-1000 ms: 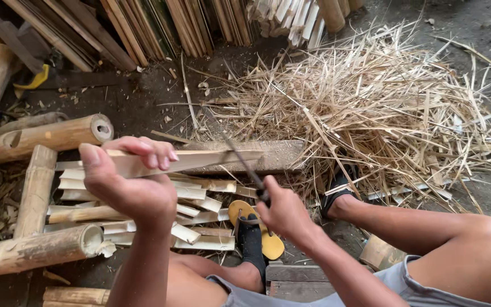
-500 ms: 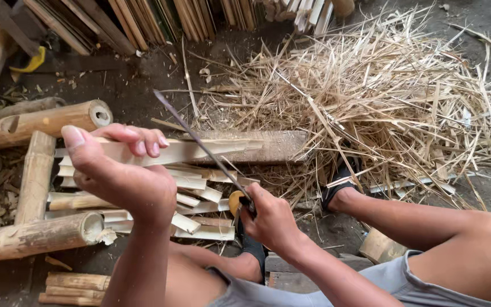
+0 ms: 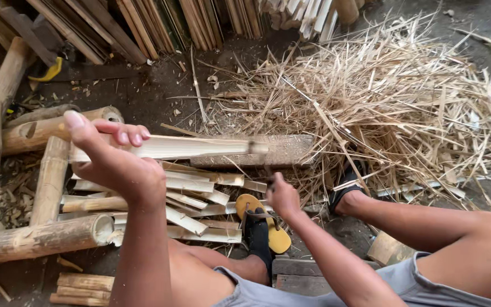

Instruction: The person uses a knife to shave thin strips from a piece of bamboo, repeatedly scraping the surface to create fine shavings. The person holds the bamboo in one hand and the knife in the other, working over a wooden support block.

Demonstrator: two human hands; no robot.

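Between left-hand fingers [image 3: 121, 135] lies a gripped bamboo slat [image 3: 194, 146] (horizontal); right hand [image 3: 282, 196] clenches a blurred blade [image 3: 258, 156].

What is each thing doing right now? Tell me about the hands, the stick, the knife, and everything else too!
left hand: raised, gripping the stick.
bamboo slat: held level, far end on the block.
right hand: closed around the blade's handle.
blade: blurred, at the slat's far end.
wooden block: lying flat on the ground.
split pieces: stacked loosely.
shavings pile: heaped, tangled.
bamboo poles: whole, lying down.
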